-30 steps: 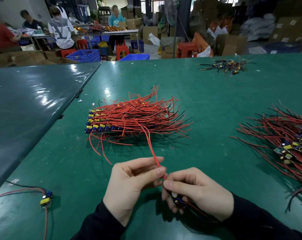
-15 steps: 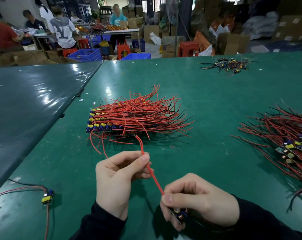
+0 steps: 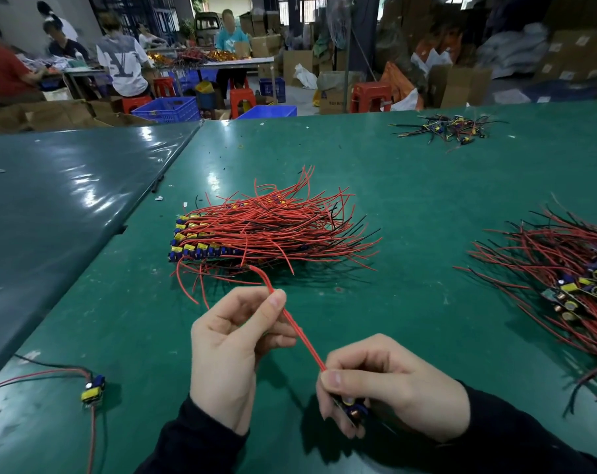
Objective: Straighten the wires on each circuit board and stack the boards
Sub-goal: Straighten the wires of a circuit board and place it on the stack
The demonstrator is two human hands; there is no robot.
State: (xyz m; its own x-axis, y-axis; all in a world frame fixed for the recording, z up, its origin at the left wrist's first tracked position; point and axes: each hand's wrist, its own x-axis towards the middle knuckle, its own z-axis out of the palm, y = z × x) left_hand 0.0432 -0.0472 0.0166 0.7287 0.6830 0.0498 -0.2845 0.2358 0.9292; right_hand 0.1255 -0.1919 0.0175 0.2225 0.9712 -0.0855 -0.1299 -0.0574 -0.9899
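My right hand (image 3: 389,388) grips a small circuit board (image 3: 353,408) with a blue and copper part, low in the middle of the view. Red wires (image 3: 302,333) run from that board up and to the left, drawn straight. My left hand (image 3: 235,340) pinches those wires between thumb and forefinger near their far end. Beyond the hands lies a neat stack of boards (image 3: 201,244) with yellow and blue parts, their red wires fanned out to the right. At the right edge sits a loose pile of boards (image 3: 570,285) with tangled red wires.
A single board with red and black wires (image 3: 93,388) lies at the near left on the green table (image 3: 410,200). A small heap of dark-wired parts (image 3: 451,128) sits at the far right. A darker table (image 3: 50,206) adjoins on the left. People work at benches behind.
My left hand has slid up along the red wires, away from my right hand, pulling them out straight. My right hand has stayed in place on the board.
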